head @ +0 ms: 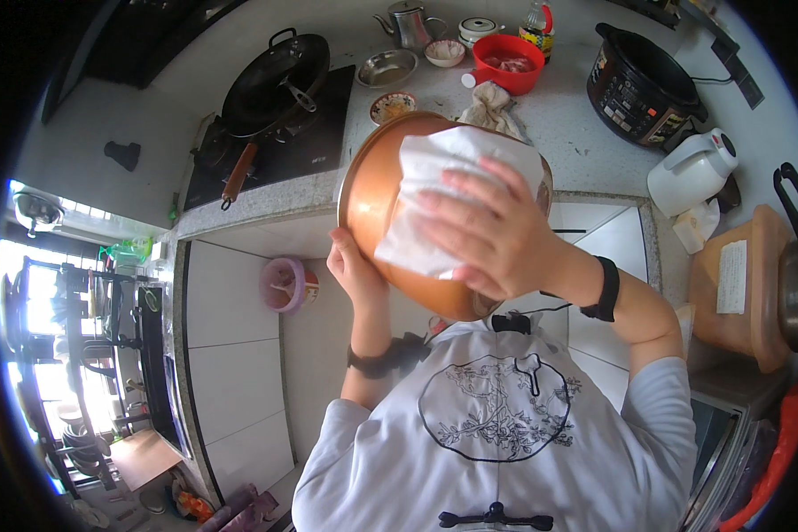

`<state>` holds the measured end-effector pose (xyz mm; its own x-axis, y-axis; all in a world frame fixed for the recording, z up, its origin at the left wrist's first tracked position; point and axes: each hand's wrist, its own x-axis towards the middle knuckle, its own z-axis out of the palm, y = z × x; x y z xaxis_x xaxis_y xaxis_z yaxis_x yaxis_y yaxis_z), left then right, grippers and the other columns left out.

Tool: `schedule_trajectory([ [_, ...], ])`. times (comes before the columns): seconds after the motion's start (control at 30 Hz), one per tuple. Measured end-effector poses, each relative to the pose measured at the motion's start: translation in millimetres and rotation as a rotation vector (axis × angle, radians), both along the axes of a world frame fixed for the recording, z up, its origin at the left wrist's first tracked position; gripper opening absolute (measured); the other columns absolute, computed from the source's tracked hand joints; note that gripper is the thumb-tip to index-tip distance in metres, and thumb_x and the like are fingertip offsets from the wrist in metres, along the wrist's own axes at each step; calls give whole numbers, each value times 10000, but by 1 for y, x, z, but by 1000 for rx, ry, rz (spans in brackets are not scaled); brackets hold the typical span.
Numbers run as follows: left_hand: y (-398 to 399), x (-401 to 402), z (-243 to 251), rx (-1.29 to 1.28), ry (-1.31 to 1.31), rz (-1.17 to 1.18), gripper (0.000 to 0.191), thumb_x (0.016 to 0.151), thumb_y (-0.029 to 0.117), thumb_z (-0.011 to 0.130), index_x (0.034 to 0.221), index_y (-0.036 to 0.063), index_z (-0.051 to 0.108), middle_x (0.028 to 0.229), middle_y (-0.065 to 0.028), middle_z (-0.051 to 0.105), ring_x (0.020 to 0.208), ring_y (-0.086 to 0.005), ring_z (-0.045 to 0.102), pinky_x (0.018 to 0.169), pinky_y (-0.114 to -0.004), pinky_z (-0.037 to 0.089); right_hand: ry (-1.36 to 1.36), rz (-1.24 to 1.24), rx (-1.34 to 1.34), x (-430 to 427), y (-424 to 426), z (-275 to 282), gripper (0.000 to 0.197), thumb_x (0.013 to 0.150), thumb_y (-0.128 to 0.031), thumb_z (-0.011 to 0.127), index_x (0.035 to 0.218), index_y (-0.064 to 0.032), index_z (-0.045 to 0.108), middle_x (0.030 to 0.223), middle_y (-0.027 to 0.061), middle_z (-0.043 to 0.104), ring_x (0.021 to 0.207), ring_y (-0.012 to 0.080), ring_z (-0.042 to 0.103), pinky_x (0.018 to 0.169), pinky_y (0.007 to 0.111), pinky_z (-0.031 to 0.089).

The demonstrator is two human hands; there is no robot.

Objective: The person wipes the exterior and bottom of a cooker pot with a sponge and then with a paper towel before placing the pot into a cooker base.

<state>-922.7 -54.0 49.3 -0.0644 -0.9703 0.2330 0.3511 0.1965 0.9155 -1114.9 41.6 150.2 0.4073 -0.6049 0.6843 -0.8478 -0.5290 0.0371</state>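
Note:
A copper-coloured metal pot (367,211), perhaps the inner pot of the cooker, is held up in front of my chest with its rounded outside towards me. My left hand (359,269) grips its left edge, thumb on the near side and the other fingers mostly hidden. Spread over the pot's surface is a white paper towel (432,156). My right hand (485,229) presses that towel flat against the pot with the fingers fanned out. Both wrists wear dark bands.
Along the counter stand a wok (266,93) on the black hob (329,146), a steel bowl (387,68), a red container (507,63) with meat in liquid, a rag (491,106), a black electric cooker (638,90) and a white jug (695,169). A lilac-rimmed bin (284,284) sits below.

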Motion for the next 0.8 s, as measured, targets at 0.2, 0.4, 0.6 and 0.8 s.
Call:
schedule_trajectory([
  [0.2,3,-15,15,15,49,70,499,923,413,383,801,-31,574,730,-36,591,610,-74,520,540,-204,402,247,131,-68,23,11,-19,438,831,-364,428,1121,-59,549,1212,96,491,1143,247,430,1006,460,244],
  [0.4,1,-18,11,74,62,45,451,927,378,402,704,11,537,648,8,538,559,-44,455,494,-182,338,176,371,65,23,16,-38,410,794,-315,509,1016,22,582,1057,158,581,1059,278,516,971,450,332],
  [0.6,-4,-18,6,29,20,169,426,929,344,416,795,-29,572,738,-25,584,652,-72,497,594,-200,389,-1525,687,536,-9,40,-41,434,924,-308,318,1088,53,496,1017,169,594,1000,241,561,898,368,413],
  [0.8,-5,-12,10,78,43,165,435,927,352,415,812,-37,572,761,-42,592,662,-87,518,613,-212,408,-1614,353,-114,-42,29,-34,510,917,-317,247,1290,22,328,1313,151,380,1208,274,378,1007,417,282],
])
